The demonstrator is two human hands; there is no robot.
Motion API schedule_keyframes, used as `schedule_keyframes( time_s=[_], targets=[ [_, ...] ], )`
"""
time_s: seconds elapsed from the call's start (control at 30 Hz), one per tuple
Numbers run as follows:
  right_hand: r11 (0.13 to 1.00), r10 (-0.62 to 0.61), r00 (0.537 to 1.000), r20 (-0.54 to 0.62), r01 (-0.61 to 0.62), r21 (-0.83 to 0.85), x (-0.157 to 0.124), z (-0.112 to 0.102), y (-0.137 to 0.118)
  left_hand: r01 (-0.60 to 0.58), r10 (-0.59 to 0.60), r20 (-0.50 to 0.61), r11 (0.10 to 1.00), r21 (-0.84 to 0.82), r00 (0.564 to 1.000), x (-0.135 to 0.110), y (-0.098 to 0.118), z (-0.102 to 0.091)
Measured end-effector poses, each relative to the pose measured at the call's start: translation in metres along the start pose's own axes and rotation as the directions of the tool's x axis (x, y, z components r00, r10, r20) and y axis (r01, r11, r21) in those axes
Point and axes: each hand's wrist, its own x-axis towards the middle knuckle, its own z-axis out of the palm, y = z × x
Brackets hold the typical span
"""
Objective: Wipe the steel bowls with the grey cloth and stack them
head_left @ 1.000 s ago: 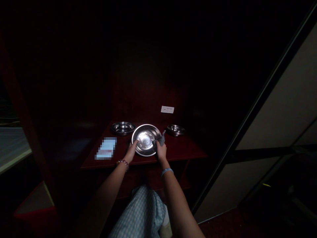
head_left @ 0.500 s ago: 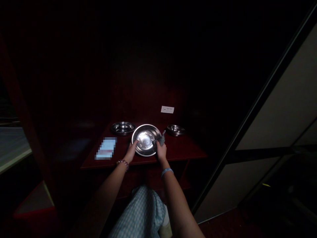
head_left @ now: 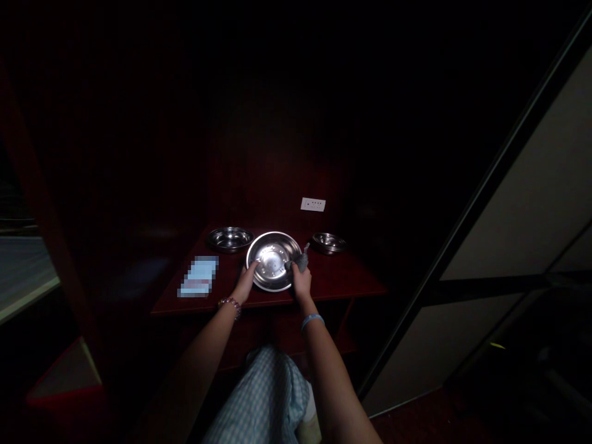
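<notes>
A large shiny steel plate [head_left: 272, 256] is tilted toward me on a dark red table [head_left: 342, 277]. My left hand [head_left: 245, 282] grips its left rim, thumb on the inner face. My right hand [head_left: 301, 280] is closed on a small grey cloth [head_left: 300, 260] pressed against the plate's right rim. A bead bracelet is on my left wrist and a light blue band on my right.
Two smaller steel dishes sit at the back: one to the left [head_left: 229, 238], one to the right [head_left: 328, 242]. A light blue flat item [head_left: 199, 276] lies on the table's left part. A white wall socket [head_left: 312, 204] is behind. Surroundings are very dark; a pale panel [head_left: 531, 203] stands right.
</notes>
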Motion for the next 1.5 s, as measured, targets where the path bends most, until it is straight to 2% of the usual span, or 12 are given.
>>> schedule_keyframes(
  time_s=[1.5],
  targets=[
    [1.0,0.013,1.0,0.011,-0.013,0.011,-0.0013,0.0001,-0.0024,-0.002,0.002,-0.014,1.0,-0.002,1.0,0.0002,-0.0015,0.0002]
  ],
)
